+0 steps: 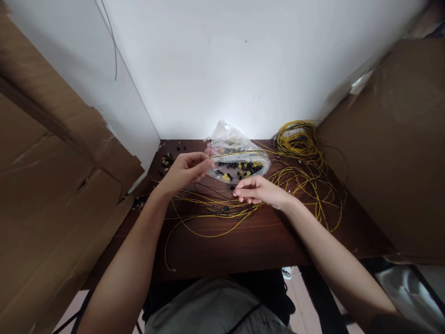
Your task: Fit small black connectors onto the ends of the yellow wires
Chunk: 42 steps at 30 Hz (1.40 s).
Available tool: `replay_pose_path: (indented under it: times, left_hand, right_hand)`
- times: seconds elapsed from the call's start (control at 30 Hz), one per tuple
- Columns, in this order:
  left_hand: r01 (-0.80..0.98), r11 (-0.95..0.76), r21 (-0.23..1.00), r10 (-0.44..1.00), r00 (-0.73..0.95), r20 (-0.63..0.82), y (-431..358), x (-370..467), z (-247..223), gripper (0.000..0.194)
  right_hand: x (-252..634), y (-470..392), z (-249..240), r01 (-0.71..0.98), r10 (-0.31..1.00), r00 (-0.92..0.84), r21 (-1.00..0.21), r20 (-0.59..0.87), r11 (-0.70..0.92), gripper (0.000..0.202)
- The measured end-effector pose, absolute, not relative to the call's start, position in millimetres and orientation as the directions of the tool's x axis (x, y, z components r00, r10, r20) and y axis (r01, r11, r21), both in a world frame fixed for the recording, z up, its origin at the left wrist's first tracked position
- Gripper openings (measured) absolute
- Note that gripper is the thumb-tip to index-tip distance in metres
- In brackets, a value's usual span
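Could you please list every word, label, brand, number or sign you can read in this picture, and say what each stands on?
None can be read.
Clear plastic bag of small black and yellow parts: no legible print.
Brown cardboard sheets: bare of text.
Thin yellow wires and dark wooden table: no markings visible.

Just beyond the fingers (pixel 205 163) a clear plastic bag of small parts (pixel 239 160) blocks the way to the wall. Loose yellow wires (pixel 208 208) sprawl under and beside them, with a coiled bundle (pixel 299 139) farther right. Cardboard sheets (pixel 52 185) wall in both sides. Bare counter (pixel 264 241) lies open nearer the body.
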<state>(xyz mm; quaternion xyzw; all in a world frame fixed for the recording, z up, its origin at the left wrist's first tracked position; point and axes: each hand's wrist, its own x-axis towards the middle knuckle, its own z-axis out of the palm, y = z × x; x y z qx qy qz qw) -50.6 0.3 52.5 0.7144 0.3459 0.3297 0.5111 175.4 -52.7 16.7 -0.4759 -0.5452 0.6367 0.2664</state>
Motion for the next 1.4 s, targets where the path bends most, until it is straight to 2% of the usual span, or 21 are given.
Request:
replay_pose_path:
  times: [0.1, 0.2, 0.37, 0.63, 0.8, 0.97, 1.17, 1.4]
  left_hand:
    - [0.301, -0.333, 0.893, 0.756, 0.652, 0.062, -0.1, -47.4, 51.1, 0.023]
    - [0.336, -0.381, 0.861, 0.638, 0.770, -0.018, -0.3, -42.9, 47.9, 0.024]
    - [0.350, -0.417, 0.839, 0.536, 0.840, -0.084, -1.0, -37.6, 42.8, 0.024]
    - [0.318, -0.485, 0.815, 0.466, 0.882, -0.066, -1.8, -33.2, 37.0, 0.029]
    - [0.335, -0.465, 0.820, 0.497, 0.865, -0.071, -2.8, -33.0, 40.0, 0.026]
    - [0.256, -0.390, 0.885, 0.555, 0.832, 0.003, -3.9, -34.7, 47.0, 0.023]
    - [0.102, -0.173, 0.980, 0.582, 0.813, 0.018, -8.9, -33.4, 48.7, 0.023]
    - [-0.217, 0.117, 0.969, 0.607, 0.788, 0.103, -6.1, -33.1, 43.2, 0.015]
  right_hand:
    - [176.2, -52.7, 16.2, 0.183, 0.859, -0.410, -0.950, -0.308, -0.253, 0.023]
    - [176.8, -52.7, 16.0, 0.183, 0.857, -0.415, -0.951, -0.305, -0.250, 0.023]
    - [176.6, -52.4, 15.4, 0.181, 0.857, -0.417, -0.952, -0.303, -0.249, 0.023]
    - [175.9, -52.1, 15.7, 0.179, 0.859, -0.406, -0.949, -0.311, -0.259, 0.021]
    - [176.0, -52.7, 16.4, 0.190, 0.850, -0.429, -0.950, -0.306, -0.247, 0.022]
    - [176.6, -53.0, 16.9, 0.171, 0.859, -0.422, -0.956, -0.291, -0.239, 0.023]
    - [178.9, -51.6, 15.4, 0.178, 0.862, -0.412, -0.954, -0.296, -0.243, 0.024]
    - [180.0, -51.0, 13.6, 0.212, 0.860, -0.402, -0.946, -0.314, -0.246, 0.024]
